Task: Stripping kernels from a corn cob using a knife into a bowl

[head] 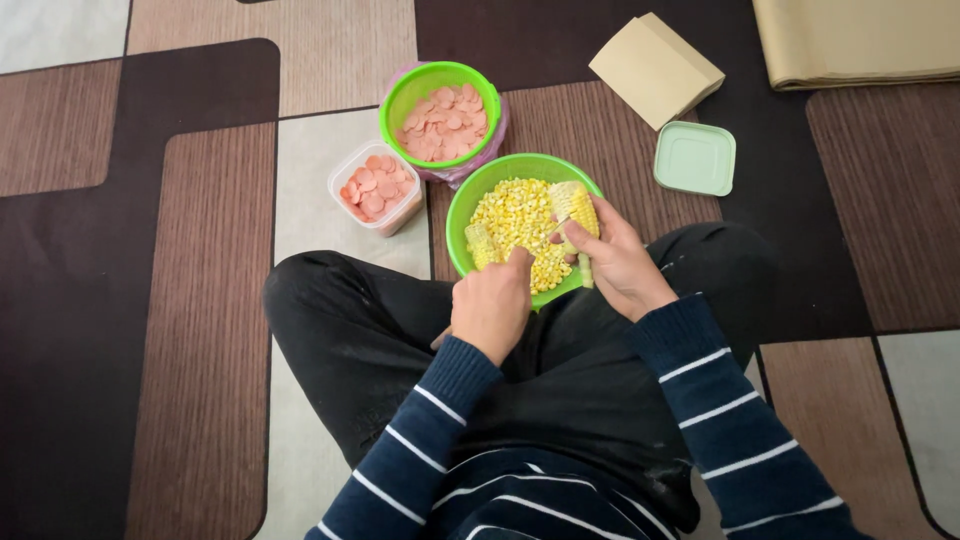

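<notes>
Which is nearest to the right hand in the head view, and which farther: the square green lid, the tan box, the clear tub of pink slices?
From the right hand:
1. Square green lid, just beyond, to its right.
2. Tan box, farther up.
3. Clear tub of pink slices, across on the left.

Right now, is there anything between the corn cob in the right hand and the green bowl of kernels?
Nothing visible. The right hand holds the corn cob directly over the green bowl, and the left hand rests at its near rim.

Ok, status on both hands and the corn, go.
Right hand gripping corn cob over green bowl. Left hand at kernels. Nothing blocking.
</notes>
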